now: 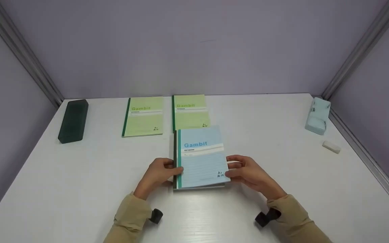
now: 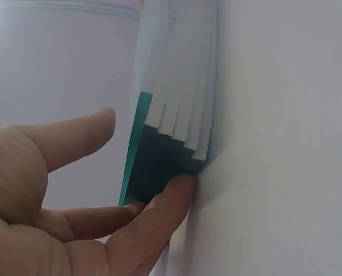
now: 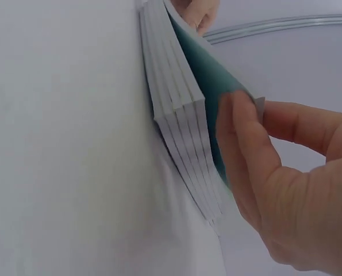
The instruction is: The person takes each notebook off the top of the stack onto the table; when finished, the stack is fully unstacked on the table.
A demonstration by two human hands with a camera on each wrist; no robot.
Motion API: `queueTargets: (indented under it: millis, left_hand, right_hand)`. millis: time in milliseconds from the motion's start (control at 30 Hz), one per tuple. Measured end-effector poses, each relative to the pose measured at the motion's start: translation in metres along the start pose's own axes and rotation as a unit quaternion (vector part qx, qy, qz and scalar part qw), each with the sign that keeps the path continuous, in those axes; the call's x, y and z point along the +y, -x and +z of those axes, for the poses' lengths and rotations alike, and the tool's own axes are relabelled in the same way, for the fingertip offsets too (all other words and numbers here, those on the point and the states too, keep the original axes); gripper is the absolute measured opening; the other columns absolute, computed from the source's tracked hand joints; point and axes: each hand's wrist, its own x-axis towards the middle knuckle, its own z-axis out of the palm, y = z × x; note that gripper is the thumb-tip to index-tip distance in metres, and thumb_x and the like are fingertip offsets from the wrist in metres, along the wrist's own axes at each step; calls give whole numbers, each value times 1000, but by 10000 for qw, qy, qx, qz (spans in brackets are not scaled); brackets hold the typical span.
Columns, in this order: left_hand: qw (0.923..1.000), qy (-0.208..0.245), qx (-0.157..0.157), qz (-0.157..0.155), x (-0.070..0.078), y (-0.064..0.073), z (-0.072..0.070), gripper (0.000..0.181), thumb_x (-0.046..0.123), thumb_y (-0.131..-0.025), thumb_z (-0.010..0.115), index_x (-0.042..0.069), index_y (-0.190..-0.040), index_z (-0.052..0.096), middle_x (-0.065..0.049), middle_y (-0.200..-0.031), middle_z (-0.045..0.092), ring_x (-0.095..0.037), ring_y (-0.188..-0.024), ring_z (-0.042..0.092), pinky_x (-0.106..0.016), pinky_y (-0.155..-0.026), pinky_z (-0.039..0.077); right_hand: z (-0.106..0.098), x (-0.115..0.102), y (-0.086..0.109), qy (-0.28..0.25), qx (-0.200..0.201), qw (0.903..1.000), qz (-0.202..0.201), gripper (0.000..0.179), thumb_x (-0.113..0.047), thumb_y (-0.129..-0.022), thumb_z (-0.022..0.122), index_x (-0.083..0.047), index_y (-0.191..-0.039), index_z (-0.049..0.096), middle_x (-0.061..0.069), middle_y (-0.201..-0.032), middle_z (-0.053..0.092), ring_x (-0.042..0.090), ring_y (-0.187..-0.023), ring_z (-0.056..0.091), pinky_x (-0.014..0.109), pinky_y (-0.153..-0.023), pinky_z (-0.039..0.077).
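Observation:
A blue notebook (image 1: 203,158) lies on top of a stack of several notebooks (image 3: 185,138), its right side lifted at an angle. My right hand (image 1: 253,175) pinches that raised edge, thumb on the cover and fingers beneath, as the right wrist view shows. On the other side, my left hand (image 1: 159,177) rests its fingers against the dark spines (image 2: 165,155) at the stack's left side. The left thumb (image 2: 79,138) stands extended above the top cover, with a small gap in the left wrist view. Most of the lower covers are hidden under the blue one.
Two green notebooks, one on the left (image 1: 144,118) and one in the middle (image 1: 191,113), lie behind the stack. A dark green case (image 1: 73,121) is at the far left. On the far right are a light blue case (image 1: 317,116) and a white eraser-like block (image 1: 331,147).

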Motion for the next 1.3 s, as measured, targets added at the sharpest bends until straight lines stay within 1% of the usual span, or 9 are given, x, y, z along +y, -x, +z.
queueTargets:
  millis: [100, 200, 433, 533, 600, 700, 800, 1000, 1300]
  left_hand:
    - [9999, 65, -29, -87, 0, -2, 0, 52, 28, -91, 66, -8, -126, 54, -15, -111, 60, -23, -99, 58, -41, -78, 55]
    - [9999, 32, -1, -115, -1, -3, -1, 51, 35, -93, 63, -6, -122, 58, -14, -108, 60, -24, -99, 55, -42, -79, 54]
    - [9999, 169, 10, -28, -2, -4, -2, 47, 39, -95, 59, -4, -112, 64, -12, -98, 60, -22, -91, 53, -40, -75, 54]
    - [9998, 182, 14, -12, -3, -5, -2, 42, 34, -95, 59, -4, -113, 63, -12, -98, 60, -22, -91, 53, -39, -75, 54]
    - [9998, 181, 3, -15, -3, -4, -2, 38, 24, -94, 61, -6, -116, 61, -13, -102, 60, -23, -92, 55, -40, -76, 54]
    - [9998, 188, -17, -60, -2, -4, -1, 39, 8, -88, 62, -9, -122, 55, -16, -108, 61, -23, -94, 58, -40, -77, 54]
    - [9999, 135, 2, -36, -2, -4, 0, 43, -2, -82, 64, -10, -123, 54, -17, -108, 61, -23, -90, 59, -39, -76, 54]
    - [9998, 64, 76, 174, -2, -3, 1, 44, -6, -74, 68, -9, -117, 59, -14, -102, 64, -20, -82, 60, -34, -69, 53]
    - [9995, -60, 105, 288, -2, -2, 2, 44, -6, -72, 70, -9, -115, 59, -15, -102, 65, -21, -83, 60, -34, -69, 53]
  right_hand:
    - [-1, -6, 3, -292, -36, 9995, -106, 59, 8, -85, 61, 8, -137, 34, 13, -110, 62, 24, -95, 64, 35, -81, 53]
    - [-3, -12, 6, -399, -29, 9990, -216, 60, 9, -85, 60, 8, -138, 32, 12, -111, 62, 24, -97, 63, 36, -82, 53]
    - [-10, -22, 8, -643, 85, 9973, -340, 60, 11, -85, 58, 6, -139, 31, 12, -113, 63, 26, -102, 63, 35, -83, 53]
    - [-15, -29, 9, -728, 73, 9965, -402, 61, 11, -86, 57, 7, -140, 29, 13, -116, 63, 27, -104, 63, 35, -84, 53]
    - [-18, -34, 9, -759, 92, 9961, -448, 60, 10, -87, 57, 7, -141, 29, 13, -116, 63, 26, -105, 62, 35, -85, 52]
    - [-24, -41, 8, -771, 164, 9956, -515, 59, 10, -88, 56, 7, -141, 29, 13, -116, 63, 26, -104, 63, 35, -85, 52]
    - [-29, -48, 7, -792, 294, 9948, -565, 58, 11, -88, 55, 6, -140, 30, 12, -115, 63, 26, -102, 63, 34, -84, 53]
    - [-43, -62, 3, -895, 483, 9923, -710, 57, 12, -88, 55, 5, -139, 29, 10, -112, 64, 24, -99, 65, 32, -83, 53]
    - [-70, -77, -7, -1052, 748, 9888, -753, 60, 12, -88, 57, 3, -140, 28, 10, -113, 64, 23, -101, 65, 32, -83, 53]
